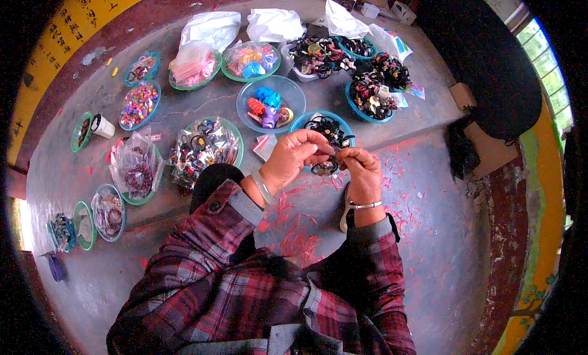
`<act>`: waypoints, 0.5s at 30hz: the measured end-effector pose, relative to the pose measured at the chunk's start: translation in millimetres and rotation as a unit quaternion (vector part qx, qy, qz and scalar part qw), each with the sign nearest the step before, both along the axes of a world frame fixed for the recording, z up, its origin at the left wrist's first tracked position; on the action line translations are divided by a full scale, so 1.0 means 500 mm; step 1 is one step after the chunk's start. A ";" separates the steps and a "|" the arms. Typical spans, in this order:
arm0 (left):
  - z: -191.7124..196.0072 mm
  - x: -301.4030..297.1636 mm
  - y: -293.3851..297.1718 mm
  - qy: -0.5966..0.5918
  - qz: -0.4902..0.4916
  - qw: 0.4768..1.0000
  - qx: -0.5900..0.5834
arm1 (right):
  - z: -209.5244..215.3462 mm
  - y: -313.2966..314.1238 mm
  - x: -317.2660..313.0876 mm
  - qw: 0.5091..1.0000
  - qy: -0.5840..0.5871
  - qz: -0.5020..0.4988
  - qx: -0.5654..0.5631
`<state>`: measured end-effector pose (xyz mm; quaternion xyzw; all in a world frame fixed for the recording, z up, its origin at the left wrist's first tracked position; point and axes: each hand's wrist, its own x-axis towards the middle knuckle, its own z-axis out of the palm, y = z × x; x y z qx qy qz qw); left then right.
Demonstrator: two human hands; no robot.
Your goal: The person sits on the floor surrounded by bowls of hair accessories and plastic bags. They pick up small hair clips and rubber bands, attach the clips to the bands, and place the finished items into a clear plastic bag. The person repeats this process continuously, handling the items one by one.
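My left hand [291, 160] and my right hand [362, 171] meet in front of me, thumbs and fingers pinched together. Between them is a small black hair tie [324, 167], its dark loop hanging below the fingertips; its finer parts are too small to make out. Just beyond, partly hidden by my hands, stands a blue basin [299, 120] of black hair ties [329, 129]. Left of my left wrist lies a small white and red packet [264, 145]. Nearby, a green basin [237, 148] holds bagged dark hair accessories [202, 147].
A clear blue basin [242, 104] holds colourful plastic pieces [269, 105]. More basins hold bright beads [139, 105], bagged pink items [191, 67] and dark hair ties [372, 98]. White bags [211, 30] lie behind. Red scraps [294, 217] litter the floor past the ledge edge.
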<state>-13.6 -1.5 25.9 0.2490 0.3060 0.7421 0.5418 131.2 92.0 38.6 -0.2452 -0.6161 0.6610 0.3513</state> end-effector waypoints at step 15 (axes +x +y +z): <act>0.001 -0.001 0.010 0.111 0.001 0.988 -0.106 | -0.014 0.004 -0.004 0.983 -0.010 -0.022 0.181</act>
